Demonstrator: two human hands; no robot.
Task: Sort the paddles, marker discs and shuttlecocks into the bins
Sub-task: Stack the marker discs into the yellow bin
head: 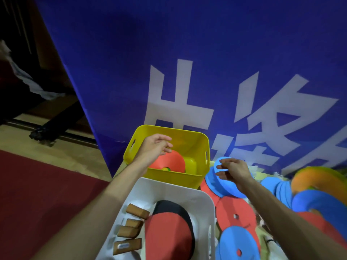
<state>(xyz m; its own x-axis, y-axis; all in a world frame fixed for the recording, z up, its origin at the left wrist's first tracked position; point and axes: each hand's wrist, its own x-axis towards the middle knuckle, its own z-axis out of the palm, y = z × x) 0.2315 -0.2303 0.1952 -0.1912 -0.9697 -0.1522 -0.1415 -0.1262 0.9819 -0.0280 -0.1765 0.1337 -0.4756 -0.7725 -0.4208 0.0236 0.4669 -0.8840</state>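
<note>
You have two bins in view: a yellow bin (174, 180) at centre and a white bin (211, 205) at lower centre. The white bin holds stacked paddles (169, 231). Four wooden handles show, their long axes pointing to the left of the frame. One red marker disc (169, 160) lies in the yellow bin. Your left hand (155, 145) hovers above it, fingers loose, holding nothing. Your right hand (234, 170) grips the rim of a blue marker disc (219, 186) just right of the yellow bin. The disc heap (234, 212) at lower right overlaps and is cut off; no count possible.
</note>
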